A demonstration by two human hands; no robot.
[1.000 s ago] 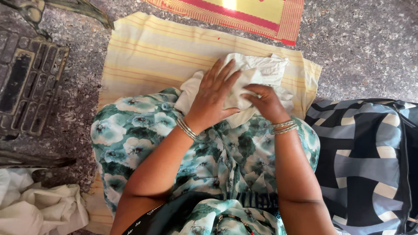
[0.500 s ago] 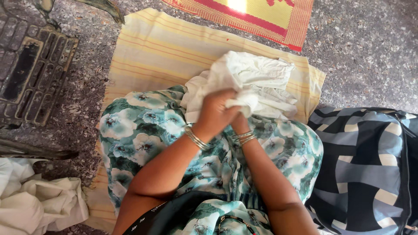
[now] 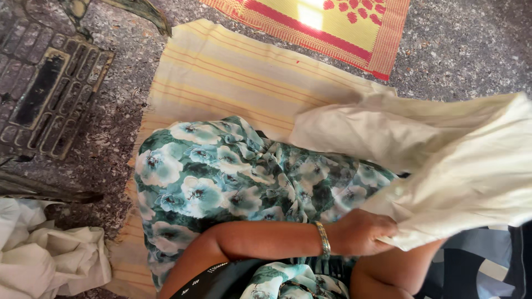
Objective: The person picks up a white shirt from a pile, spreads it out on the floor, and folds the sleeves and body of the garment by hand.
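- The white cloth point(image 3: 460, 160) is spread out and billowing across the right side of the view, from above the lap out past the right edge
- The left hand point(image 3: 363, 232) is closed around the lower edge of the white cloth, fingers curled into the fabric, just above the lap
- The left forearm lies almost level across the body, reaching over to the right, with a metal bangle point(image 3: 323, 239) at the wrist
- Only the upper part of the right arm point(image 3: 393, 271) shows at the bottom edge; the right hand is hidden under the cloth, so its grip cannot be told
- The lap is covered by a green flowered dress point(image 3: 221, 177), and the cloth hangs over its right part
- Under the person lies a yellow striped sheet point(image 3: 233, 83) on the speckled floor point(image 3: 465, 50)
- Beyond it, at the top, lies a red and yellow woven mat point(image 3: 332, 22)
- A blue, grey and cream patterned bag point(image 3: 476, 266) shows at the lower right, mostly covered by the cloth
- A heap of white fabric point(image 3: 50, 254) sits at the lower left, well apart from the hands
- A dark metal treadle point(image 3: 44, 88) lies at the upper left
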